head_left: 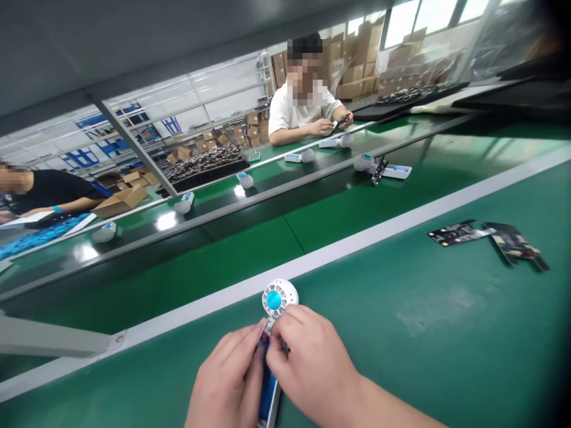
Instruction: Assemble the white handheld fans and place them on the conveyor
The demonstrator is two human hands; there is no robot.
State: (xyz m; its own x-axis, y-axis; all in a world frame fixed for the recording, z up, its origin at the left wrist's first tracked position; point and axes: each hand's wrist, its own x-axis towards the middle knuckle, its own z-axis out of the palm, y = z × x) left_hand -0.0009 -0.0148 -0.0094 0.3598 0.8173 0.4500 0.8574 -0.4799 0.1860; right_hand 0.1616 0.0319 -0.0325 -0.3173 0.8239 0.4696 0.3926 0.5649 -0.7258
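A white device with a round, vented head and a bright blue disc (273,300) lies on the green worktop in front of me. Its narrow body, with a dark blue part (268,386) inside, runs down between my hands. My left hand (229,374) holds the body from the left, its fingers pressed along a thin edge near the neck. From the right, my right hand (307,356) pinches at the neck just below the round head. Whatever small part lies between the fingertips is mostly hidden.
Black circuit boards (452,233) lie on the worktop (401,356) to the right. Beyond the pale rail (348,245) runs a green conveyor (250,252). Several white devices, one with a board (379,170) beside it, sit farther back. Two people work across the line.
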